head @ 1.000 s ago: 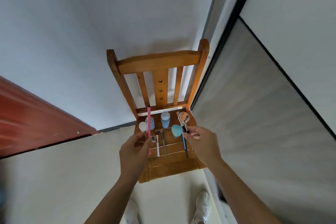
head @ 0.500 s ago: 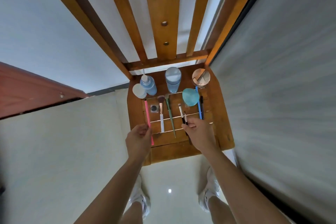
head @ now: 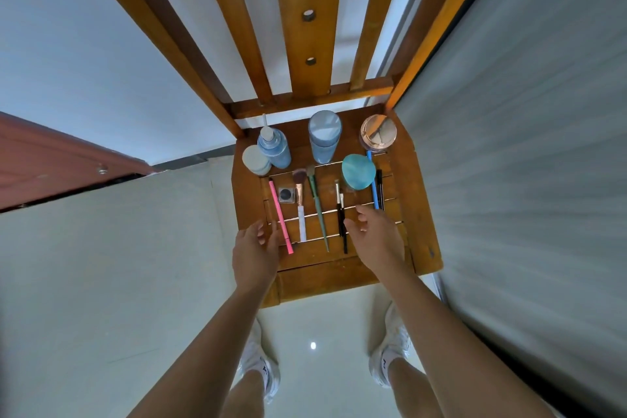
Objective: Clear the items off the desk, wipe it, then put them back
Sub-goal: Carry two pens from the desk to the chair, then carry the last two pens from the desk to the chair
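Desk items (head: 317, 204) lie parked on the chair seat (head: 417, 214) at mid-frame, seemingly to free the desk, which is out of view. Nearest, the left hand (head: 252, 254) and right hand (head: 376, 237) hover loose-fingered, grasping nothing, just beside the pink pen (head: 281, 215) and black brushes (head: 342, 224). The tools lie parallel, handles toward the front edge, likely for easy pickup. Bottles (head: 324, 136) stand upright at the rear, below the chair back (head: 307, 27). The seat's right margin is bare.
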A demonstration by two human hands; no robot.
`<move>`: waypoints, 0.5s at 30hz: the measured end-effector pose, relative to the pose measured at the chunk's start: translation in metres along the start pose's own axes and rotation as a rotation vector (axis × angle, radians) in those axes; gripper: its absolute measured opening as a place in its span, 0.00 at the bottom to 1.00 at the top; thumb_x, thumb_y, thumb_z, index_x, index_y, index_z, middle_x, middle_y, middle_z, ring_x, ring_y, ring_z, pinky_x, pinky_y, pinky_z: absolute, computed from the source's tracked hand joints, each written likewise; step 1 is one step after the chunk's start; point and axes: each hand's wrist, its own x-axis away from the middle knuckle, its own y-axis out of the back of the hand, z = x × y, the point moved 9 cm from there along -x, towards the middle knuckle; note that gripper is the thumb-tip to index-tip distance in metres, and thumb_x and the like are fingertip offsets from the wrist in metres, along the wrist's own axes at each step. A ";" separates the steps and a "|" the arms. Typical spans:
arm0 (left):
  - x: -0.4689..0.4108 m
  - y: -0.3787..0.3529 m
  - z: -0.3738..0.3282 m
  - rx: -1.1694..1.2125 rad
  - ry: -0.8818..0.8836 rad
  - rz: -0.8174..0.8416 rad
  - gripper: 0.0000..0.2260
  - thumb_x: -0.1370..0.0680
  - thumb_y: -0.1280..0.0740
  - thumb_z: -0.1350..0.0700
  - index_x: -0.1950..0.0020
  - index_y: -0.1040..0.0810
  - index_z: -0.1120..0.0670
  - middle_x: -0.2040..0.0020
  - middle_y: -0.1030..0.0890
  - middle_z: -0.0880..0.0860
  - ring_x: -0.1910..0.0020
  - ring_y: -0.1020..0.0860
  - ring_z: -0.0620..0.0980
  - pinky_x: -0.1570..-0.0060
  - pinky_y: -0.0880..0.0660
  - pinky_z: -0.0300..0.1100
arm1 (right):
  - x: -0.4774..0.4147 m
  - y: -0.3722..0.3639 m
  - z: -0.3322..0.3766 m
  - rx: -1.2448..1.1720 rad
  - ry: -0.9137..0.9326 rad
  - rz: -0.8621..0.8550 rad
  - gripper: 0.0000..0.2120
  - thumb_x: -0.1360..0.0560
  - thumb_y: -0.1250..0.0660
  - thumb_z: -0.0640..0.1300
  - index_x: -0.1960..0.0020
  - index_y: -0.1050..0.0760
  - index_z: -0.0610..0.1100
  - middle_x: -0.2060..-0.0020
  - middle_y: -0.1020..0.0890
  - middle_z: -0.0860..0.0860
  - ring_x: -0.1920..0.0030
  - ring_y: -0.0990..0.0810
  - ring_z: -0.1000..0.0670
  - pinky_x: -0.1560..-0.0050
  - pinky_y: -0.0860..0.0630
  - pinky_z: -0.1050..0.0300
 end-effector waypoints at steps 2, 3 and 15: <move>0.007 0.010 -0.006 -0.043 -0.032 0.026 0.28 0.21 0.39 0.37 0.24 0.34 0.49 0.26 0.30 0.51 0.31 0.27 0.56 0.34 0.27 0.58 | 0.011 0.014 0.007 0.053 0.019 -0.020 0.24 0.19 0.40 0.61 0.27 0.30 0.51 0.33 0.23 0.52 0.34 0.23 0.49 0.37 0.22 0.47; 0.012 0.017 -0.012 -0.065 -0.068 0.037 0.31 0.22 0.42 0.35 0.23 0.37 0.48 0.24 0.32 0.51 0.28 0.30 0.57 0.32 0.29 0.59 | 0.017 0.025 0.013 0.070 0.032 -0.048 0.24 0.19 0.43 0.62 0.27 0.31 0.52 0.32 0.24 0.52 0.33 0.24 0.48 0.37 0.22 0.46; 0.164 0.314 -0.218 -0.215 -0.716 -0.504 0.31 0.19 0.53 0.35 0.20 0.41 0.50 0.19 0.48 0.55 0.20 0.49 0.56 0.24 0.46 0.61 | 0.205 0.292 0.228 0.100 0.548 -0.731 0.30 0.17 0.52 0.65 0.18 0.51 0.55 0.19 0.47 0.46 0.20 0.44 0.42 0.25 0.39 0.42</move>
